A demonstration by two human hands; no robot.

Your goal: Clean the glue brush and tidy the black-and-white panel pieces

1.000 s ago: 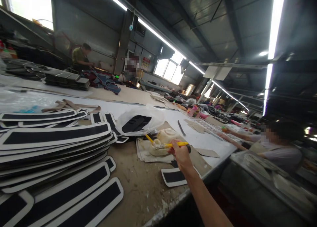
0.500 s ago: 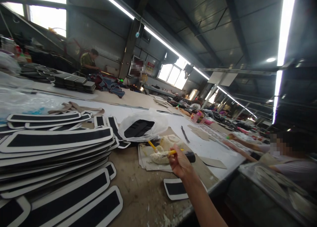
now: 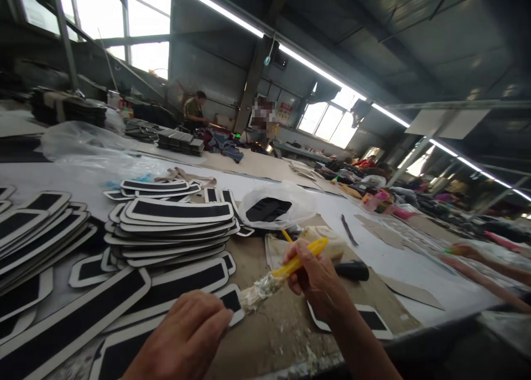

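Observation:
My right hand [image 3: 311,272] grips the yellow handle of a brush [image 3: 296,263], whose bristles are caked with whitish, glue-like paste and point down to the left. My left hand [image 3: 182,336] is low in the view, fingers curled together over a black strip with a white border [image 3: 124,349]; whether it pinches anything is hidden. The brush tip is close to the rounded end of a strip just right of my left hand. Behind my right hand, a pale paste-smeared container [image 3: 332,241] stands with a second yellow handle [image 3: 287,235] beside it.
Stacks of similar strips [image 3: 178,211] fill the left side. A clear plastic bag [image 3: 305,203] with black pieces lies behind. Right of my wrist are a dark cylindrical object [image 3: 352,271] and another strip [image 3: 375,320]. Another person's arms [image 3: 485,275] reach over the table at the right.
My right hand has lifted the brush from the paste container and brought it nearer. My left hand has come into view over the strips. The view has turned left.

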